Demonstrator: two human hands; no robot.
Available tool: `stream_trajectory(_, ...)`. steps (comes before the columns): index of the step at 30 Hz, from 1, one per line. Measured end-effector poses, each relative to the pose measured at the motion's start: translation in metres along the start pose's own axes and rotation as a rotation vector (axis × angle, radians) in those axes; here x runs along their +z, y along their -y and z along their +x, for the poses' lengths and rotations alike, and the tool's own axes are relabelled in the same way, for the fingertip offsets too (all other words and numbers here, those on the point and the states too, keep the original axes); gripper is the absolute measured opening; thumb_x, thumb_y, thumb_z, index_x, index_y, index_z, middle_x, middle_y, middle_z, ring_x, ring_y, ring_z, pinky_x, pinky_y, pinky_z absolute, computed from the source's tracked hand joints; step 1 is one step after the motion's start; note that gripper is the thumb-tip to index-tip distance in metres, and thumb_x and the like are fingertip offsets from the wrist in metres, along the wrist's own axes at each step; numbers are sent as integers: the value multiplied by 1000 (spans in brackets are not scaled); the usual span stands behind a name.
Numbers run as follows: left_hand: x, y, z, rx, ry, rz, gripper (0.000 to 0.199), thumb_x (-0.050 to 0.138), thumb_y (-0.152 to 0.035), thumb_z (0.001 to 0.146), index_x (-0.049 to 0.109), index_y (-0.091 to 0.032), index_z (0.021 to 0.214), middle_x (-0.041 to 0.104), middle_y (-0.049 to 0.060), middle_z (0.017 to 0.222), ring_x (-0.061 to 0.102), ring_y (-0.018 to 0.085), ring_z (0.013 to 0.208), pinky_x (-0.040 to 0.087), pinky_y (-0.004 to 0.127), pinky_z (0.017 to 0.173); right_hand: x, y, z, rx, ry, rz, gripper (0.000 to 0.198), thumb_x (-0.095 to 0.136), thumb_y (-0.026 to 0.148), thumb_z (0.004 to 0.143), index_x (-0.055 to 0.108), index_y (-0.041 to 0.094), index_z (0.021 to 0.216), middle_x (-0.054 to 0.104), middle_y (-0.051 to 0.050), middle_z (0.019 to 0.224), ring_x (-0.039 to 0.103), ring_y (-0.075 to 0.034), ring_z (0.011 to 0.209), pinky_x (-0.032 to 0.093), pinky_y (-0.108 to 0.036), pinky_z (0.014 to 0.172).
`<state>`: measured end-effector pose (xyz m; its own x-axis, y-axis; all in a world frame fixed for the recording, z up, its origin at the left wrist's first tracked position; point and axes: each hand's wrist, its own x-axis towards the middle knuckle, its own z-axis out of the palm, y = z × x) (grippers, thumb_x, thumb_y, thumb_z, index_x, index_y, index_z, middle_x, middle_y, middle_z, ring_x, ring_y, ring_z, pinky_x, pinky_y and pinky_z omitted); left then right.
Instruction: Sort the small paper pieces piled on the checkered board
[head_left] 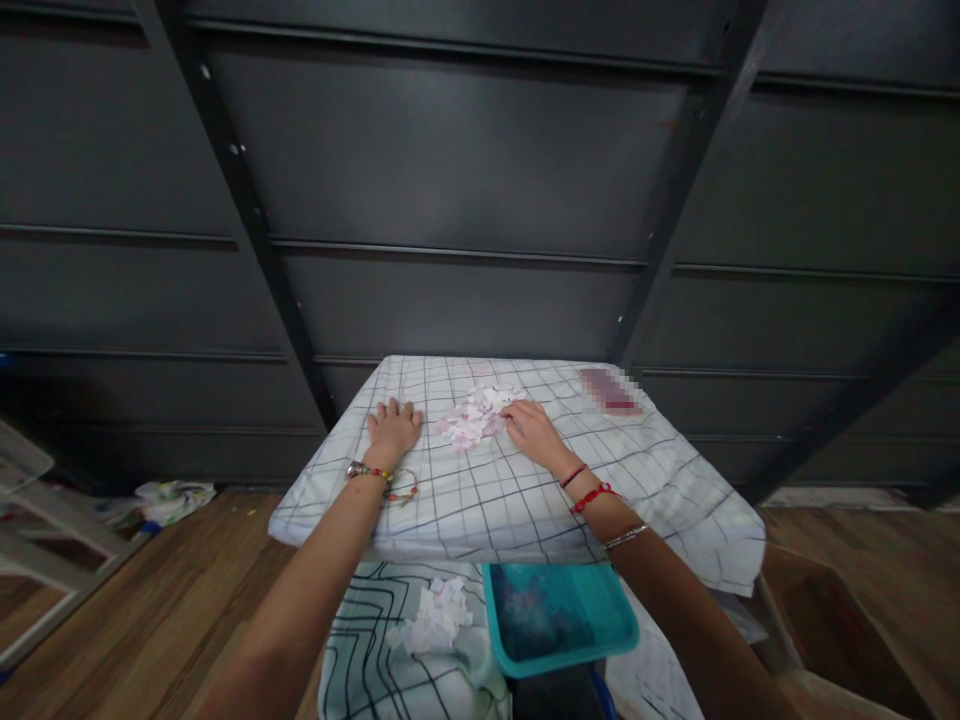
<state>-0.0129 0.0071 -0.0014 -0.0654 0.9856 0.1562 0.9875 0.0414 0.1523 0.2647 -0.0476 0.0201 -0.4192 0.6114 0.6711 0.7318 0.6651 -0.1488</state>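
A loose heap of torn paper scraps (476, 418), white with pinkish bits, lies on a white checked tablecloth (465, 510). My left hand (394, 428) rests flat on the cloth to the left of the heap, fingers spread and nothing in them. At the heap's right edge is my right hand (534, 432), with its fingers curled and pinched together on the scraps. How many scraps are between the fingertips is hidden. Below the table's near edge, a teal plastic tub (561, 665) sits tilted by my lap, with small bits inside.
More torn paper (442, 610) lies on the patterned fabric (375, 650) over my lap. A blurred-out flat item (611, 390) is at the table's far right. A dark panelled wall (465, 180) stands behind. A box (840, 630) sits on the floor at right, a pale frame (60, 560) at left.
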Motion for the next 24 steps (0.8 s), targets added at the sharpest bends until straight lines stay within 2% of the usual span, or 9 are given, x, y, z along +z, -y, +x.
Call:
stream_trajectory(5, -3, -3, -5, 39, -45, 27, 57, 17, -46, 91, 50, -18, 128, 33, 14, 146, 24, 35, 135, 23, 54, 104, 5, -9, 0, 101, 93, -108, 25, 42, 6, 86, 60, 15, 99, 64, -10, 96, 55, -21, 96, 37, -35, 87)
stream_trajectory(9, -4, -5, -6, 66, -42, 34, 57, 18, -45, 91, 51, -16, 127, 35, 15, 145, 26, 34, 134, 23, 51, 105, 0, -16, -1, 56, 196, -71, 29, 42, 1, 84, 61, 16, 100, 65, -9, 99, 56, -19, 95, 38, -32, 84)
stream_trajectory(12, -4, -6, -6, 65, -24, 31, 55, 19, -44, 92, 49, -16, 129, 37, 15, 144, 28, 32, 133, 24, 49, 105, -4, -18, -1, 49, 166, -30, 30, 42, 0, 83, 61, 16, 100, 65, -8, 98, 56, -19, 95, 38, -32, 85)
stream_trajectory(16, -4, -6, -6, 92, -41, 34, 52, 22, -44, 91, 52, -17, 124, 44, 15, 137, 33, 31, 130, 28, 48, 103, -3, -17, 0, 118, 101, -94, 29, 42, 2, 84, 62, 15, 101, 65, -10, 98, 56, -20, 96, 37, -34, 86)
stream_trajectory(21, -6, -6, -7, 111, -52, 27, 52, 22, -45, 91, 53, -17, 123, 44, 15, 136, 34, 32, 129, 30, 49, 102, -7, -16, 0, 88, 212, -53, 29, 43, 0, 83, 63, 15, 96, 66, -8, 95, 57, -19, 95, 37, -31, 84)
stream_trajectory(24, -6, -6, -6, 110, -48, 31, 52, 22, -45, 91, 53, -18, 123, 45, 14, 136, 34, 31, 129, 30, 48, 101, -14, -17, -1, 87, 199, -2, 30, 42, -1, 82, 64, 16, 94, 66, -6, 92, 58, -17, 91, 38, -29, 83)
